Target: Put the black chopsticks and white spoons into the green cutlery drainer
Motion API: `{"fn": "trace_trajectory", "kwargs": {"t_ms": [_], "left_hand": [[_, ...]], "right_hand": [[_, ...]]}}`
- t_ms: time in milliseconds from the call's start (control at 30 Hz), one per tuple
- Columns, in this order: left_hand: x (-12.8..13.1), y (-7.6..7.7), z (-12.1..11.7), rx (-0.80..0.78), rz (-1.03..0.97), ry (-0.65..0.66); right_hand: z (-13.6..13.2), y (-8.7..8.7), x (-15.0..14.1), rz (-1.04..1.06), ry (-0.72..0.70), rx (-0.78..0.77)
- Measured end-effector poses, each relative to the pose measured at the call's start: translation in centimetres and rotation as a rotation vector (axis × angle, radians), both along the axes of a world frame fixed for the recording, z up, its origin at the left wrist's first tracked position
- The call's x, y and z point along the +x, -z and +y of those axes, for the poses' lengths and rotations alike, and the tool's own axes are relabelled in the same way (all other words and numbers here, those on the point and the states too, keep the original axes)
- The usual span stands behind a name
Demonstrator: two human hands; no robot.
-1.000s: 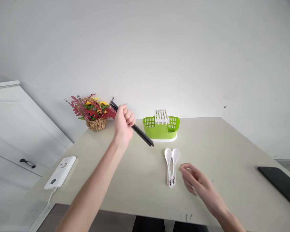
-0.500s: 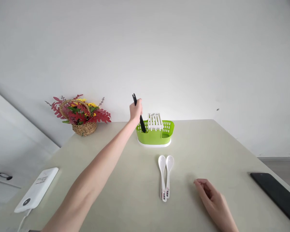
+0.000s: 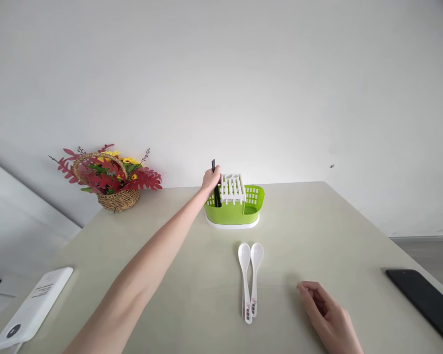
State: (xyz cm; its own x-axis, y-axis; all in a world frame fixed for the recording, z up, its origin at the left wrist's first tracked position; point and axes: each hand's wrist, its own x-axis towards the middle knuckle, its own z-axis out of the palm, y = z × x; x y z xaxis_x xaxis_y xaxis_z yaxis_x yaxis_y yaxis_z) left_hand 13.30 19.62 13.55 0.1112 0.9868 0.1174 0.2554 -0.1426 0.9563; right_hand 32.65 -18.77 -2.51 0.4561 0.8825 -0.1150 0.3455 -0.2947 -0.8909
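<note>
My left hand (image 3: pixel 209 180), at the end of my outstretched arm, is closed around a bundle of black chopsticks (image 3: pixel 217 196). Their lower ends are inside the left compartment of a green cutlery holder (image 3: pixel 227 215), and they stand nearly upright. A white slotted rack (image 3: pixel 233 189) tops the holder's middle, just right of that hand. In front of the holder lie white spoons (image 3: pixel 245 268), side by side with bowls facing away from me. To their right, my right hand (image 3: pixel 329 314) rests on the table with its fingers curled and nothing visible in them.
A wicker basket of artificial flowers (image 3: pixel 118 200) stands at the back left by the wall. Along the left edge lies a white power bank (image 3: pixel 35 307) with a cable. A black phone (image 3: pixel 421 302) lies at the right table edge (image 3: pixel 362 216).
My left hand has lowered the chopsticks farther into the left compartment, and they now stand more upright. My right hand keeps its curled pose. The view has shifted slightly.
</note>
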Motion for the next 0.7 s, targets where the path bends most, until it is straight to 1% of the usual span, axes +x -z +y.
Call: {"fn": "trace_trajectory", "kwargs": {"t_ms": [100,200,300,367,433,533,633,700], "left_hand": [[-0.3,-0.2,0.3,0.026,0.109,0.022],[-1.2,-0.7,0.3,0.023,0.188,0.073],[-2.8,-1.0,-0.4,0.015,0.228,0.101],[-4.2,-0.8,-1.3,0.015,0.243,0.108],[-5.5,-0.2,-2.5,-0.003,0.26,0.111],[-7.2,1.3,-4.4,-0.066,0.295,0.107],[-8.3,2.9,-6.1,-0.103,0.313,0.122],[-8.7,3.6,-7.0,-0.1,0.306,0.144]], "right_hand": [[0.0,-0.4,-0.5,-0.014,0.059,0.025],[0.0,-0.8,-0.9,-0.027,0.079,0.029],[0.0,-0.9,-1.1,-0.04,0.08,0.036],[-0.1,-0.9,-1.1,-0.048,0.086,0.042],[-0.1,-0.8,-1.1,-0.058,0.087,0.038],[-0.3,-0.8,-1.1,-0.073,0.075,0.021],[-0.4,-0.7,-1.3,-0.07,0.075,0.018],[-0.5,-0.7,-1.3,-0.065,0.078,0.041]]}}
